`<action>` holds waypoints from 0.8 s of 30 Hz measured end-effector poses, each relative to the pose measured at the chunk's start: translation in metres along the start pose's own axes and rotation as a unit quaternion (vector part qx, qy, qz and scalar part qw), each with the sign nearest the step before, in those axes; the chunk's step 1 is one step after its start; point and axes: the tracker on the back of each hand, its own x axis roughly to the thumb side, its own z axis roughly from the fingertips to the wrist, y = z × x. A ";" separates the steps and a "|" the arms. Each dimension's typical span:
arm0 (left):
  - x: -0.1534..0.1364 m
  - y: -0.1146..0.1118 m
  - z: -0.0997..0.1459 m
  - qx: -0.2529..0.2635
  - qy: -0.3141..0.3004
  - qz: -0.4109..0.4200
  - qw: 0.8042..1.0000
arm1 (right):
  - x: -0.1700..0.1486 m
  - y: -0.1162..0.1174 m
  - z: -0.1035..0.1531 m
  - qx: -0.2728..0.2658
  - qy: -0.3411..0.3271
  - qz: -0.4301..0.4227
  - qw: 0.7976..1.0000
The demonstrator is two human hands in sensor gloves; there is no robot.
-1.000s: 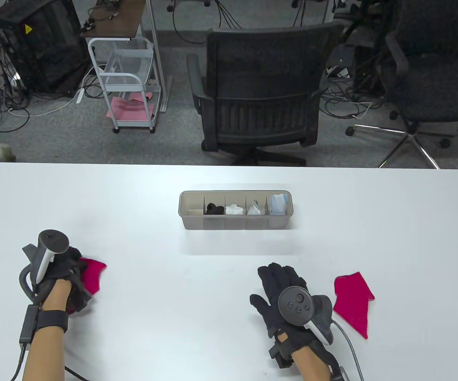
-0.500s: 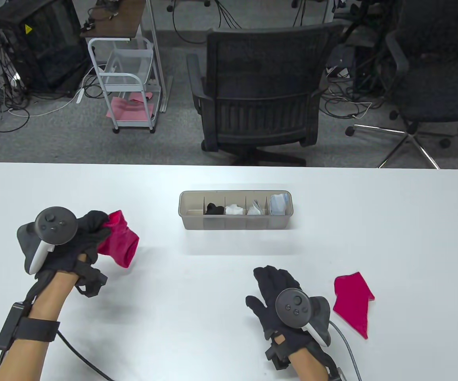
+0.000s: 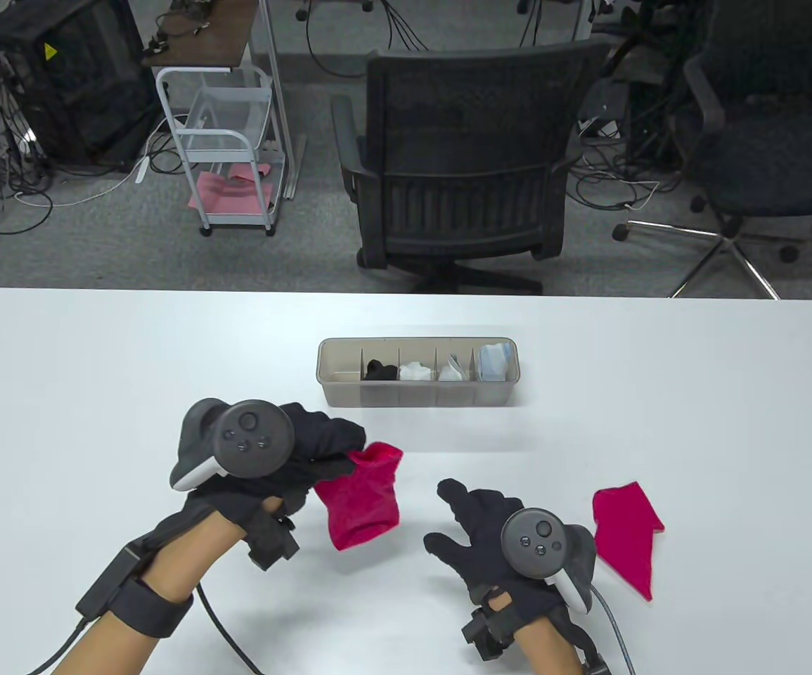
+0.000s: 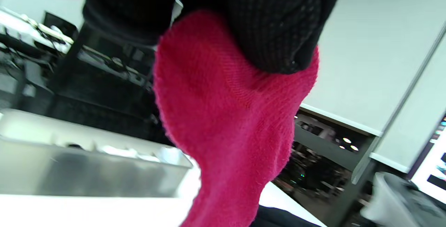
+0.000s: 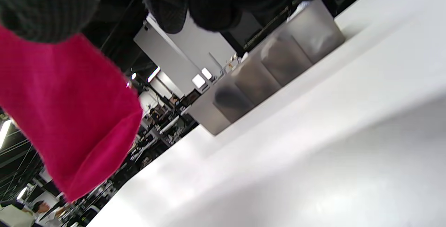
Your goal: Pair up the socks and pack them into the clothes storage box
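Pinching a soft, limp red sock [image 3: 362, 503] by its cuff, the left hand [image 3: 293, 457] dangles it above the table [image 3: 96, 365]; the right hand [image 3: 483, 527] is relaxed and empty, the matching sock [image 3: 627, 534] flat beside it, the storage box [image 3: 417, 404] beyond.

Bench [image 3: 694, 394] bare left and right of storage box [image 3: 417, 394]; hanging red sock [image 3: 363, 503] blocks near approach; flat red sock [image 3: 627, 534] far right.

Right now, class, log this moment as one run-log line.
left hand: holds red sock aloft | right hand: open | second red sock: on table | box: leftmost compartment empty
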 end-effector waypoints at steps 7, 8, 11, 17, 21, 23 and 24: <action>0.005 -0.032 -0.023 -0.016 0.008 0.029 0.999 | -0.006 0.012 -0.003 0.058 0.056 0.029 0.996; -0.001 -0.038 -0.027 -0.021 0.017 0.021 0.999 | -0.008 0.015 -0.002 0.079 0.080 0.039 0.993; -0.020 -0.062 -0.040 -0.041 0.033 0.012 0.999 | -0.017 0.026 0.001 0.176 0.152 0.033 0.972; -0.064 -0.127 -0.058 -0.106 0.101 -0.002 0.989 | -0.030 0.051 0.002 0.275 0.237 0.090 0.927; -0.085 -0.164 -0.066 -0.124 0.133 -0.015 0.983 | -0.026 0.059 0.002 0.265 0.238 0.169 0.919; -0.091 -0.174 -0.070 -0.129 0.144 -0.021 0.981 | -0.023 0.062 0.001 0.261 0.238 0.185 0.917; -0.093 -0.180 -0.072 -0.131 0.152 -0.027 0.979 | -0.021 0.064 0.001 0.257 0.237 0.199 0.915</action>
